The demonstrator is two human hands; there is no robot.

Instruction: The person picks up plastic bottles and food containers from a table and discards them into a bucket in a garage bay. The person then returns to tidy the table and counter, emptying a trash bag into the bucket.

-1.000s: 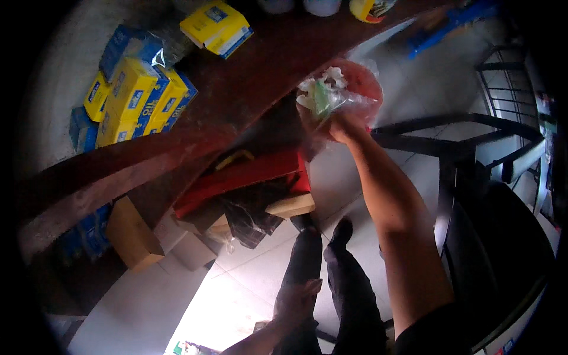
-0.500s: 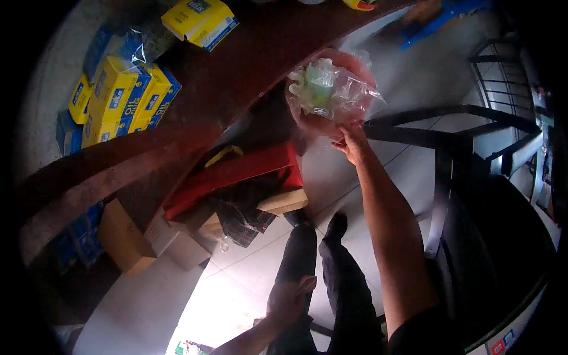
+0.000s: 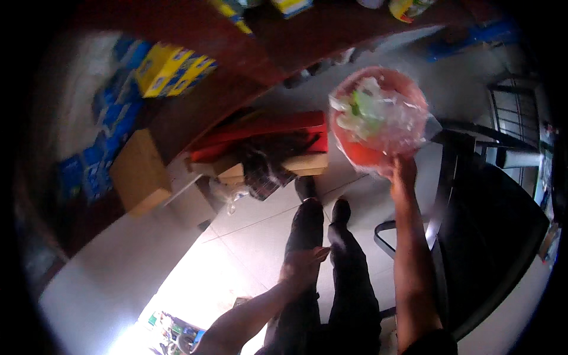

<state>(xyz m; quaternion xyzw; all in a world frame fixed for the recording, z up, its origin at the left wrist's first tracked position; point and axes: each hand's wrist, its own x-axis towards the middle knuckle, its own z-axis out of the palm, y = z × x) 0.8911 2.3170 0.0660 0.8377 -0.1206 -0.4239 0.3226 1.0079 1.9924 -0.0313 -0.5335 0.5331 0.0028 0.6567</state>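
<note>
My right hand (image 3: 400, 167) grips the near rim of a round pink bin (image 3: 361, 155), held out over the floor on the right. Crumpled clear plastic wrappers (image 3: 393, 121) fill the bin, with a bit of green showing among them. The bin's base is hidden. My left hand (image 3: 303, 266) hangs in front of my left thigh with nothing visible in it. One or two of its fingers point forward, loosely apart; the rest are dim and blurred.
A black chair (image 3: 491, 236) stands close on my right. Ahead lie an open red box (image 3: 260, 131) and dark plaid cloth (image 3: 263, 171). A brown carton (image 3: 140, 171) sits at the left below a dark red counter (image 3: 248, 71) carrying yellow-and-blue boxes (image 3: 171, 70). Tools and small parts (image 3: 177, 337) lie lower left.
The bin in my right hand has come away from the counter edge, to the right and nearer. My left hand has shifted slightly up and right. The whole view has turned.
</note>
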